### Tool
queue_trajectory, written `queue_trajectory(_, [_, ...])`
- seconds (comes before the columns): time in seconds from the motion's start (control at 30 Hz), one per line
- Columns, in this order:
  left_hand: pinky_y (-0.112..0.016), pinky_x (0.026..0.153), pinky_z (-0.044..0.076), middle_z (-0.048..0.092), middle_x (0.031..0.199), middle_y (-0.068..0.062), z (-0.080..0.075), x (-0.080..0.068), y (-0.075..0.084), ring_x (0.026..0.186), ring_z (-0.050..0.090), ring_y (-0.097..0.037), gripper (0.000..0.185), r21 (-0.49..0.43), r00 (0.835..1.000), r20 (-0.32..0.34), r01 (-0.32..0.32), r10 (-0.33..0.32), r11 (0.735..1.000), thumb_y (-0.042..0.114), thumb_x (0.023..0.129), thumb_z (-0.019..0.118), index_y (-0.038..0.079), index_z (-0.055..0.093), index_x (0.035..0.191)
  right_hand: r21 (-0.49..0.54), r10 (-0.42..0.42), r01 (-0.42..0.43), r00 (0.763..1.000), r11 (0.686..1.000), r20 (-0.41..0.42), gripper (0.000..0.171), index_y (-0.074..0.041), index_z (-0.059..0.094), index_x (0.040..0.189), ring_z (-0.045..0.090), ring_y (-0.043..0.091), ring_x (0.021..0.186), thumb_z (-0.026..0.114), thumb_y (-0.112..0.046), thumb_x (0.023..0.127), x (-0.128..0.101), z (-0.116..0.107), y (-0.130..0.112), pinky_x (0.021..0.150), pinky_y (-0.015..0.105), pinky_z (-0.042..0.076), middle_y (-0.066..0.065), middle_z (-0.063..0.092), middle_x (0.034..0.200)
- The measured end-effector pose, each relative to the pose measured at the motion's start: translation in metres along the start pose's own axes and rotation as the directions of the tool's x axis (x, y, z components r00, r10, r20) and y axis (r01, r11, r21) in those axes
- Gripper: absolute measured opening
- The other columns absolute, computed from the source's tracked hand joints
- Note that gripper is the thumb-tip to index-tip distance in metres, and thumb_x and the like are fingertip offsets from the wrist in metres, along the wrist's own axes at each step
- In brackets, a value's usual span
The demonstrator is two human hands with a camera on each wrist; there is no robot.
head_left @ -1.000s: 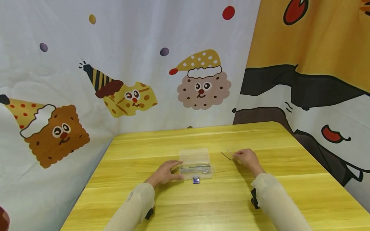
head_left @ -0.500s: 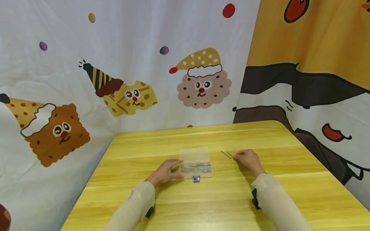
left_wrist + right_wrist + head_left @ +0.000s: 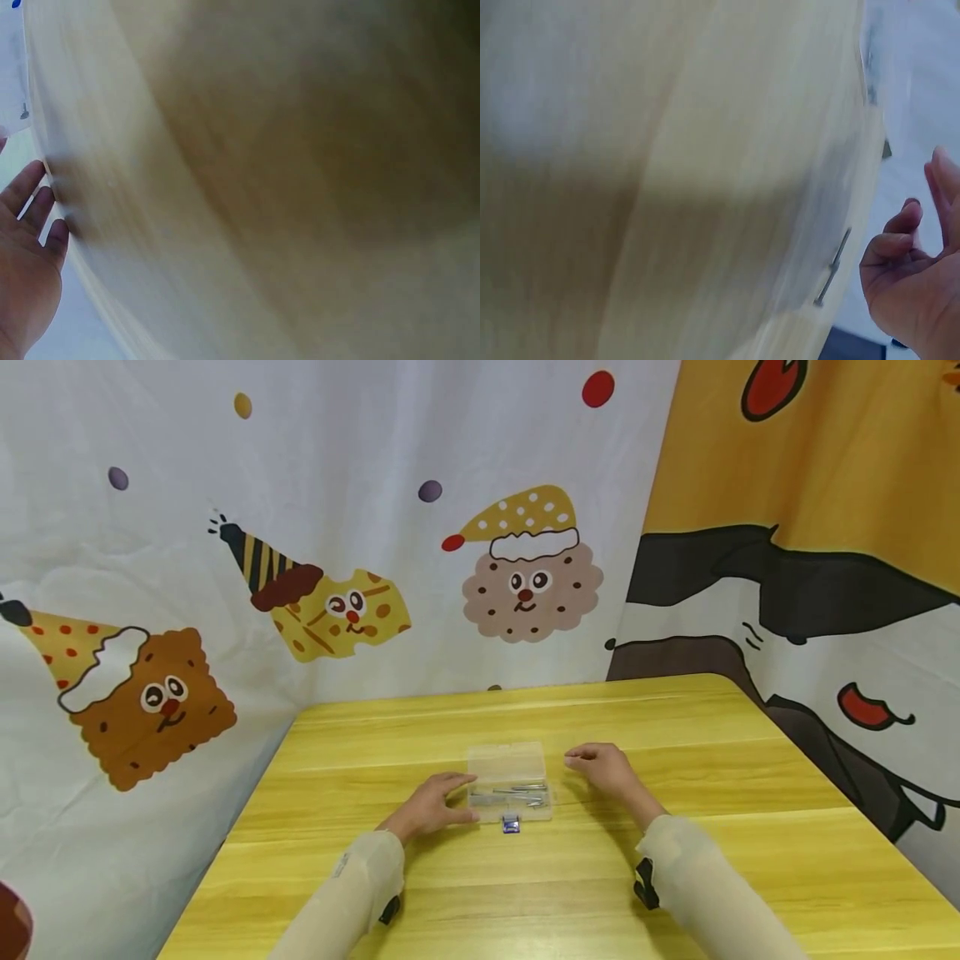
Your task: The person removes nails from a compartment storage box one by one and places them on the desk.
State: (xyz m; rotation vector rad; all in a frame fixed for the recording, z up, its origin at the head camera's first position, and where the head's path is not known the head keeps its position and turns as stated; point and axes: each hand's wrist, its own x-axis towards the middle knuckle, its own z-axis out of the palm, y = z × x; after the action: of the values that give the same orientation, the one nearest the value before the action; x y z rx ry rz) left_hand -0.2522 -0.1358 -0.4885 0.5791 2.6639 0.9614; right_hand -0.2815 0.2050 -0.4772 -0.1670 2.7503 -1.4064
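Observation:
A small clear plastic box [image 3: 508, 781] lies open on the yellow table [image 3: 675, 860]. Several thin metal pieces lie in its front half, and a blue clasp [image 3: 510, 826] sits at its front edge. My left hand [image 3: 437, 802] rests flat on the table with its straight fingers against the box's left end; the left wrist view shows those fingers [image 3: 28, 225] straight. My right hand [image 3: 604, 767] hovers low just right of the box, fingers loosely curled and holding nothing I can see. In the right wrist view a thin metal nail [image 3: 832, 268] lies on the table beside that hand [image 3: 911, 292].
Cartoon-printed cloth [image 3: 337, 568] hangs close behind and to the left of the table, and an orange and black cloth [image 3: 810, 527] hangs on the right. The table's right edge [image 3: 825, 768] runs diagonally toward me.
My right hand has moved left, from beside two thin nails to over the spot where they lay; the head view no longer shows them. The left hand and the box have stayed put.

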Motion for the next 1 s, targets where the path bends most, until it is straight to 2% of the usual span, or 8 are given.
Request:
queue_trajectory(0.27, [-0.060,0.113,0.025,0.036,0.155,-0.017,0.000,0.000,0.000,0.142,0.030,-0.041,0.072,0.006,1.000,0.004,0.009,-0.009,1.000,0.044,0.088,0.075,0.022,0.046,0.150,-0.038,-0.076,0.080,0.991,0.996,0.112,0.018,-0.011,0.079,0.105,0.058,0.027,0.108,0.071,-0.022,0.094,0.000,0.022,-0.015,0.080,0.041,0.051,0.007,0.066,0.116])
queue_trajectory(0.53, [-0.061,0.113,0.025,0.036,0.155,-0.017,0.000,0.000,0.000,0.142,0.030,-0.041,0.071,-0.004,1.000,0.011,0.014,-0.014,1.000,0.041,0.088,0.075,0.020,0.046,0.150,-0.070,-0.064,0.073,0.990,0.995,0.125,0.008,-0.019,0.081,0.094,0.057,0.028,0.115,0.075,-0.023,0.091,0.002,0.028,-0.017,0.093,0.049,0.048,0.003,0.067,0.114])
queue_trajectory(0.8, [-0.060,0.113,0.025,0.036,0.155,-0.016,-0.001,0.001,0.000,0.142,0.030,-0.041,0.071,0.003,1.000,0.011,0.003,-0.003,1.000,0.042,0.088,0.075,0.020,0.046,0.150,-0.022,-0.069,0.073,0.983,0.997,0.168,0.004,-0.017,0.080,0.090,0.057,0.021,0.101,0.076,-0.018,0.089,0.006,0.038,-0.018,0.094,0.047,0.046,0.001,0.065,0.104])
queue_trajectory(1.0, [-0.061,0.113,0.025,0.036,0.155,-0.017,0.000,0.001,0.000,0.142,0.030,-0.041,0.072,-0.002,1.000,0.009,0.010,-0.010,1.000,0.043,0.088,0.075,0.019,0.046,0.150,-0.083,-0.142,0.156,0.977,0.984,0.157,0.005,-0.014,0.081,0.087,0.059,0.013,0.083,0.076,-0.013,0.088,0.008,0.042,-0.021,0.078,0.037,0.050,-0.003,0.072,0.093])
